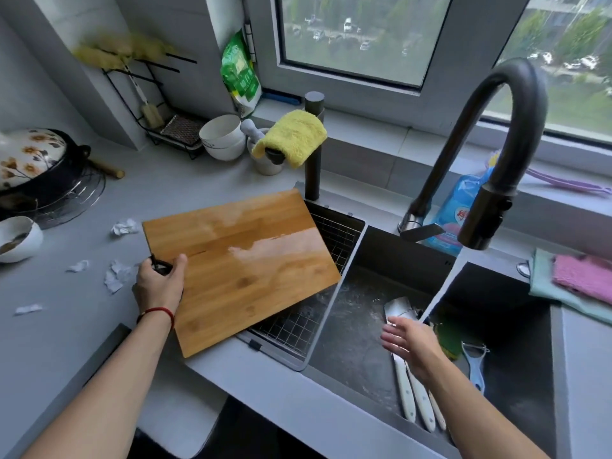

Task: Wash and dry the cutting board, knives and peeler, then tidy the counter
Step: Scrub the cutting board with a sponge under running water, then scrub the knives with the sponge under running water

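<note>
Left hand (159,283): grips the left edge of the board (241,263), thumb curled over the top face beside a black loop at that edge, remaining fingers hidden beneath. Red cord around the wrist.

Board: wooden, wet patch across the upper middle, tilted, left part over the counter (82,293), right corner over the wire rack (331,233) in the left part of the sink (364,293).

Right hand (410,342): palm open, fingers (392,329) straight and slightly spread, holding nothing, positioned above the knives (417,395) at the foot of the water stream. Contact with the blades: cannot tell.

Knives: three white handles side by side on the sink floor, blades pointing away under the hand; one blade tip visible beyond the fingers.

Peeler (475,366): light blue handle, lying in the sink just right of the hand, beside a green and yellow sponge (448,339).

Faucet (490,154): dark, arched, water running down into the sink.

On the counter left of the board: crumpled paper scraps (114,276), a white bowl (16,240), a floral lid on a dark pot (29,157). Behind: stacked white bowls (222,137), a yellow cloth (294,135) draped over a dark post, a wire shelf with a brush. Right of the sink: pink and green cloths (576,279), a blue bag (460,210).
</note>
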Available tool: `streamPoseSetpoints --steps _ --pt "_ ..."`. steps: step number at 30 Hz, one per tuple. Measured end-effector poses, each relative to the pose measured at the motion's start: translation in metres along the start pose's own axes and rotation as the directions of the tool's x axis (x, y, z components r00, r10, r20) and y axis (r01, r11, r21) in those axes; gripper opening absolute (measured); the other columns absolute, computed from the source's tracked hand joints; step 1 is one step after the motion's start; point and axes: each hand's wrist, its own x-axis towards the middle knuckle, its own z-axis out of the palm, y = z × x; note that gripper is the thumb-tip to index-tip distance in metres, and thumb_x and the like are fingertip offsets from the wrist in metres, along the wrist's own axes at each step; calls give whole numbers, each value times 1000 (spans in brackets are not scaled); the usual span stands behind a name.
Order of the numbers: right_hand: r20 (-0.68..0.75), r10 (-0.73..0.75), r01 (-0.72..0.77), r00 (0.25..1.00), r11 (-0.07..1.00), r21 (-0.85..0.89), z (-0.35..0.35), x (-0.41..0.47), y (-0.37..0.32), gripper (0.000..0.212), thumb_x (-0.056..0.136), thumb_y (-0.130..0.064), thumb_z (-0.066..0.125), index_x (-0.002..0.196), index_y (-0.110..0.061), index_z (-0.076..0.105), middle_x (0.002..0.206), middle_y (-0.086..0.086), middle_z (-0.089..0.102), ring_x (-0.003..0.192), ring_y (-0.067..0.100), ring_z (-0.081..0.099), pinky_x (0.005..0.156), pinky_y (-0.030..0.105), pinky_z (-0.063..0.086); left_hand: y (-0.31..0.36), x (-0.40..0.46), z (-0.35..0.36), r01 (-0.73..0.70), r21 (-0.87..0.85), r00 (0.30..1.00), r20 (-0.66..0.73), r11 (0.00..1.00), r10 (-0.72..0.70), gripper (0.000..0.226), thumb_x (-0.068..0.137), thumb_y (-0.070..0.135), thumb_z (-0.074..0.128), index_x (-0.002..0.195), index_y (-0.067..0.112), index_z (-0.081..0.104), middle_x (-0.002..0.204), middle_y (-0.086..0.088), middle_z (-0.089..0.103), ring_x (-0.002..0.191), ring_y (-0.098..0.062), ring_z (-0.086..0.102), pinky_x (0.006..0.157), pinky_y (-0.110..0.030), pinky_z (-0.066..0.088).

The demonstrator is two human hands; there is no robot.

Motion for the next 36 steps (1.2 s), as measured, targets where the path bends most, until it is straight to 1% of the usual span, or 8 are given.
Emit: streamPoseSetpoints --steps 3,8,11,14,16,20,25,36 --pt "-20 66 -60 998 972 226 -18 6 -1 31 97 6 39 118 4 62 97 21 66 83 30 66 82 38 56 -4 -3 4 48 26 999 -19 998 -48 49 85 52 68 109 11 59 110 -15 68 102 -36 64 85 -42 49" --pt "54 121 -128 991 981 148 -28 7 -1 25 95 5 41 94 6 66 81 17 63 74 28 62 72 35 55 25 -21 9 104 138 993 -64 985 -96 66 82 37 69 135 5 45 141 -24 47 128 -45 48 107 -56 43" --pt "100 130 -137 986 989 63 -40 11 6 18 97 3 48 89 3 64 77 15 60 71 26 60 67 31 55 50 -79 28 -250 193 962 -57 949 265 64 82 17 65 140 10 39 150 -19 32 136 -39 36 112 -51 36" --pt "119 135 -121 984 986 -117 -58 18 16 23 99 0 48 79 -12 51 62 2 39 50 14 37 46 21 33 65 -173 66 -686 62 724 161 725 671 48 78 -1 65 126 5 57 134 -19 48 124 -35 47 106 -45 40" --pt "-20 59 -62 998 913 -404 -82 31 24 21 97 -4 48 81 -10 60 67 5 51 54 19 47 52 27 42 64 -238 99 -786 -68 531 432 614 729 38 76 -3 67 113 8 64 120 -12 56 112 -29 55 100 -39 46" --pt "-184 -116 -88 976 559 -824 -136 58 30 22 92 -15 48 100 -10 68 103 15 69 99 36 65 79 34 45 38 -327 169 -687 80 318 927 722 200 20 86 13 60 101 18 72 109 -7 69 107 -28 64 94 -39 50" --pt "-135 -247 -22 960 413 -910 -154 112 18 41 98 -27 57 131 -6 49 131 22 49 112 45 57 90 45 47 15 -361 245 -709 397 214 909 583 -358 36 92 26 59 119 3 64 127 -23 65 118 -38 62 95 -40 51" --pt "-277 -290 -130 916 439 -889 -137 163 33 66 84 -23 74 132 -1 35 133 32 43 122 49 48 102 49 42 -18 -388 343 -476 671 414 741 568 -528 44 94 26 65 133 8 58 133 -9 65 122 -25 64 97 -33 53"
